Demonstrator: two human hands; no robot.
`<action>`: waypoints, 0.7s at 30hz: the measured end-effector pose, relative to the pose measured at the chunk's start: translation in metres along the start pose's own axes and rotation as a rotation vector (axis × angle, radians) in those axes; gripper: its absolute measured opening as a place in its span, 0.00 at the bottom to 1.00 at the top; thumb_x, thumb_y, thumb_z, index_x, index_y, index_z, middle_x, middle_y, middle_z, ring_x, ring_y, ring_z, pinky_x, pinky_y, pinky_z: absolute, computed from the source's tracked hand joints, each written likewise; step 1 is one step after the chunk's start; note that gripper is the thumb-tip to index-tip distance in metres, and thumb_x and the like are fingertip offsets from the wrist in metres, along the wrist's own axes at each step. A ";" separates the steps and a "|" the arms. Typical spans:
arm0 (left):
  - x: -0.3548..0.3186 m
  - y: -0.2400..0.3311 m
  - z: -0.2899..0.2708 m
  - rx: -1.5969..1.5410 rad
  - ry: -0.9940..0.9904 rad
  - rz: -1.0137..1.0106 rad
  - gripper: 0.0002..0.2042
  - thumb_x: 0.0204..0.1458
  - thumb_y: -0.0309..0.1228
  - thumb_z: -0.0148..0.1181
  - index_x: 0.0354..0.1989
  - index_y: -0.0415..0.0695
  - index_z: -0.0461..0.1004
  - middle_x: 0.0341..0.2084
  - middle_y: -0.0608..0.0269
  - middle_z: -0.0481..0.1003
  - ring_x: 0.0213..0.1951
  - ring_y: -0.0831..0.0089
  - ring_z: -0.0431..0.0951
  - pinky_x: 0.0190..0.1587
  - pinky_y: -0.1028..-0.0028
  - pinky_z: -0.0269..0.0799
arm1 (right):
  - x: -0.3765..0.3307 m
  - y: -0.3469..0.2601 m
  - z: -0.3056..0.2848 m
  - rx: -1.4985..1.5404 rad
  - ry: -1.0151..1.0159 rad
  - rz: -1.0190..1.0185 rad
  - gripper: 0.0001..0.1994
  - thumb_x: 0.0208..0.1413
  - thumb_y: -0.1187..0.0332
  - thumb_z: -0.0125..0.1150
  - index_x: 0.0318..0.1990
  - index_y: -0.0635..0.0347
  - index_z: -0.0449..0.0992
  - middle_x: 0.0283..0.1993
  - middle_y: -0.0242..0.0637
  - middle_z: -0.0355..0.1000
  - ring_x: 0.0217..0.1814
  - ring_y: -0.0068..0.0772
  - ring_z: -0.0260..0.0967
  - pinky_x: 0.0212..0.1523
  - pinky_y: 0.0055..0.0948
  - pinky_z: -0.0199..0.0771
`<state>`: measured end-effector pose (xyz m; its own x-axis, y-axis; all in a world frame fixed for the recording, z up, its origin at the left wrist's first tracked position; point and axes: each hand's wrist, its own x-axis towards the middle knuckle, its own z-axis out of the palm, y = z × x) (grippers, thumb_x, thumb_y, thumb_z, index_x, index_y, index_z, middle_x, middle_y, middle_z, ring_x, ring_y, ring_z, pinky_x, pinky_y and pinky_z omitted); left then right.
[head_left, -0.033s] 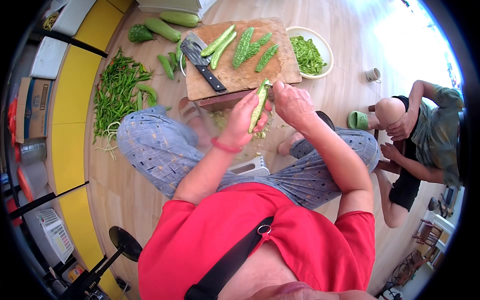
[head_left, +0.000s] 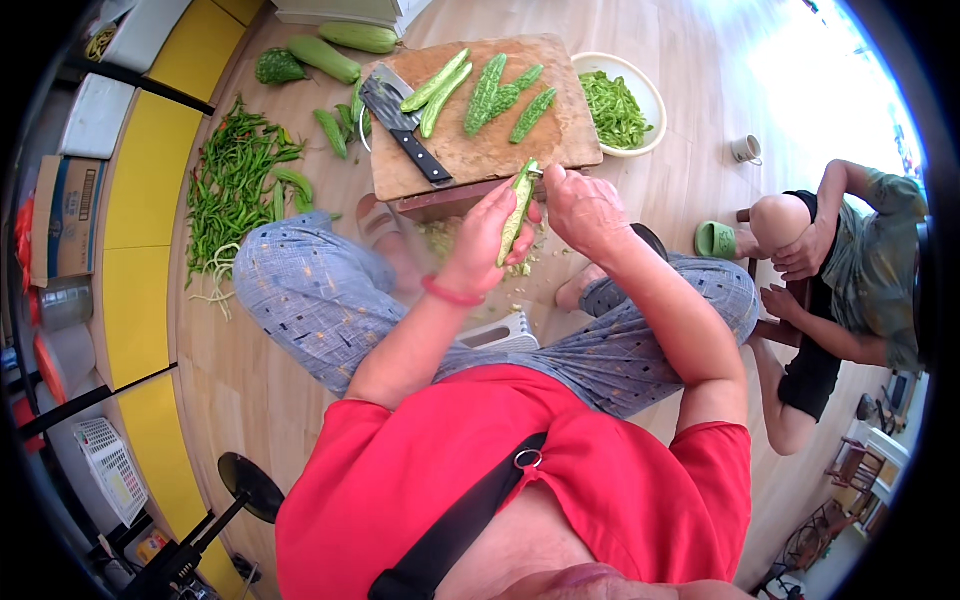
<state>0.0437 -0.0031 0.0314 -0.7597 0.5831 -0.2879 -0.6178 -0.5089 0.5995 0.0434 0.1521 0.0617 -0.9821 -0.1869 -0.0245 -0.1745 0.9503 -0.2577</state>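
My left hand [head_left: 482, 240] is closed around a halved bitter melon [head_left: 518, 215], its pale hollowed side showing. At the melon's upper end, my right hand [head_left: 588, 212] pinches a small shiny metal utensil [head_left: 537, 170]; the fingers hide most of it, so its kind is unclear. Just beyond my hands is a wooden cutting board [head_left: 555, 135]. On it lie bitter melon halves [head_left: 447, 98], some pale side up, and several pieces with bumpy green skin up [head_left: 486, 95]. A cleaver [head_left: 405, 125] with a black handle rests along the board's left side.
Right of the board stands a white bowl [head_left: 655, 110] of green slices. Green chilies [head_left: 240, 160] spread over the floor at left, below large gourds [head_left: 325, 60]. A mug [head_left: 746, 150] and a seated person [head_left: 850, 260] are at right; yellow cabinets [head_left: 150, 170] line the left.
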 end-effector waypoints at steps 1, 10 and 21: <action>-0.001 -0.001 0.000 0.011 0.021 0.003 0.16 0.58 0.35 0.39 0.53 0.45 0.60 0.30 0.66 0.69 0.16 0.80 0.64 0.13 0.83 0.54 | -0.002 -0.005 -0.001 0.025 -0.062 0.001 0.07 0.48 0.68 0.48 0.28 0.63 0.65 0.23 0.49 0.70 0.27 0.47 0.71 0.29 0.40 0.70; 0.006 -0.003 -0.008 0.214 0.110 0.125 0.17 0.59 0.35 0.39 0.52 0.41 0.63 0.34 0.69 0.70 0.25 0.85 0.68 0.22 0.84 0.61 | -0.015 -0.012 0.018 0.101 -0.023 -0.118 0.07 0.48 0.68 0.48 0.27 0.63 0.65 0.21 0.47 0.70 0.24 0.47 0.71 0.26 0.40 0.70; 0.008 0.006 -0.002 0.239 0.153 0.058 0.15 0.59 0.37 0.37 0.41 0.39 0.66 0.22 0.66 0.66 0.17 0.82 0.63 0.15 0.83 0.55 | -0.007 -0.012 -0.004 0.047 0.039 -0.037 0.05 0.46 0.72 0.46 0.27 0.66 0.65 0.22 0.48 0.70 0.26 0.45 0.71 0.27 0.40 0.70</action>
<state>0.0333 -0.0030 0.0313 -0.8254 0.4458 -0.3463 -0.5208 -0.3646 0.7719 0.0522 0.1434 0.0686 -0.9772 -0.2110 0.0231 -0.2080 0.9301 -0.3027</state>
